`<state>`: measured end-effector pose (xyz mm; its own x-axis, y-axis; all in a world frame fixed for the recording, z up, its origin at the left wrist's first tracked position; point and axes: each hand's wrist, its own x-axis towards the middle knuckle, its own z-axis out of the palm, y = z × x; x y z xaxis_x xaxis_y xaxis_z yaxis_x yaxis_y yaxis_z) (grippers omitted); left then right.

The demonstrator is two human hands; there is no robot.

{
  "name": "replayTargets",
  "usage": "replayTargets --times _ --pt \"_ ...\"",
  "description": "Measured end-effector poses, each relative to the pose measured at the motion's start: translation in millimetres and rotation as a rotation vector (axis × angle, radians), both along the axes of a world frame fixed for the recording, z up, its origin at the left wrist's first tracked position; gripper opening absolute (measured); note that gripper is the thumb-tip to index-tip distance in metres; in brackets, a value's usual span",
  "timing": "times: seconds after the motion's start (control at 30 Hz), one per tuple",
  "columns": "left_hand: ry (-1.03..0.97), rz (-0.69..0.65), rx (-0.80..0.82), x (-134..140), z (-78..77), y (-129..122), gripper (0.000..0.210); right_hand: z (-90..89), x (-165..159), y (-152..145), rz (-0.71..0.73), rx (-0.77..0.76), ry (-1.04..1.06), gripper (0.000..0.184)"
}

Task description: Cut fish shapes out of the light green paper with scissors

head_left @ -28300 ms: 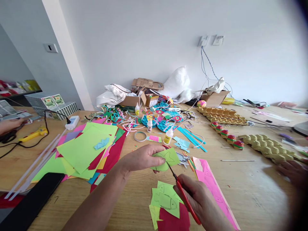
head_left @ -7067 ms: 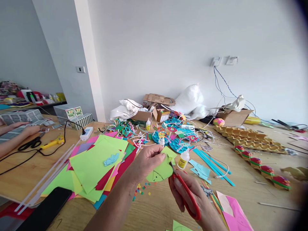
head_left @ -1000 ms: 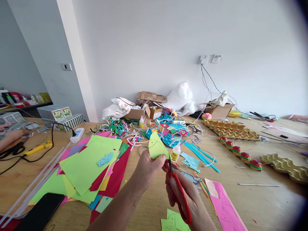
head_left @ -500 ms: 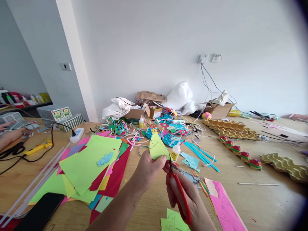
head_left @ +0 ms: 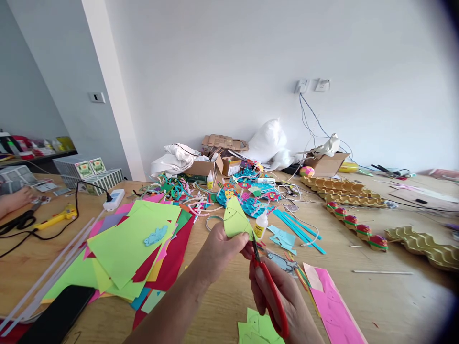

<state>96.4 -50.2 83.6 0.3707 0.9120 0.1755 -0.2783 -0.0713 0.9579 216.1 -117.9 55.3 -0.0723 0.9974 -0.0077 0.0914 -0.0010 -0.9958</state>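
Note:
My left hand pinches a light-green paper fish cut-out and holds it upright above the wooden table. My right hand grips red-handled scissors; their blades meet the lower right edge of the cut-out. Green paper offcuts lie on the table just under my right wrist.
A fan of coloured paper sheets covers the table to the left, with a black phone at the near left edge. A glue bottle, pink paper strip and egg trays lie right. Another person's hand rests far left.
Over the last second my hands and the cut-out stay almost in place; the view drifts slightly. Earlier the fish was held flatter and cut along other edges.

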Motion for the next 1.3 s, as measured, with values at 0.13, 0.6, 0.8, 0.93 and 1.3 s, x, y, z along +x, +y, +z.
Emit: replayTargets --times 0.13,0.6,0.8,0.93,1.3 --pt "0.0 0.001 -0.008 -1.2 -0.2 -0.8 0.006 6.6 -0.2 -2.8 -0.012 -0.017 -0.036 0.041" --pt "0.046 -0.131 0.002 -9.6 0.7 1.8 0.01 -6.1 9.6 0.4 0.058 -0.015 -0.061 0.04" --pt "0.04 -0.164 -0.009 -11.9 0.2 2.9 0.01 -7.3 10.8 0.0 0.086 -0.034 -0.054 0.04" --pt "0.037 -0.179 -0.019 -13.1 -0.6 3.7 0.009 -10.4 10.9 -0.2 0.092 -0.028 -0.051 0.04" --pt "0.048 -0.235 -0.031 -15.5 -3.9 7.4 0.007 -19.1 14.9 -0.1 0.047 -0.015 -0.126 0.039"
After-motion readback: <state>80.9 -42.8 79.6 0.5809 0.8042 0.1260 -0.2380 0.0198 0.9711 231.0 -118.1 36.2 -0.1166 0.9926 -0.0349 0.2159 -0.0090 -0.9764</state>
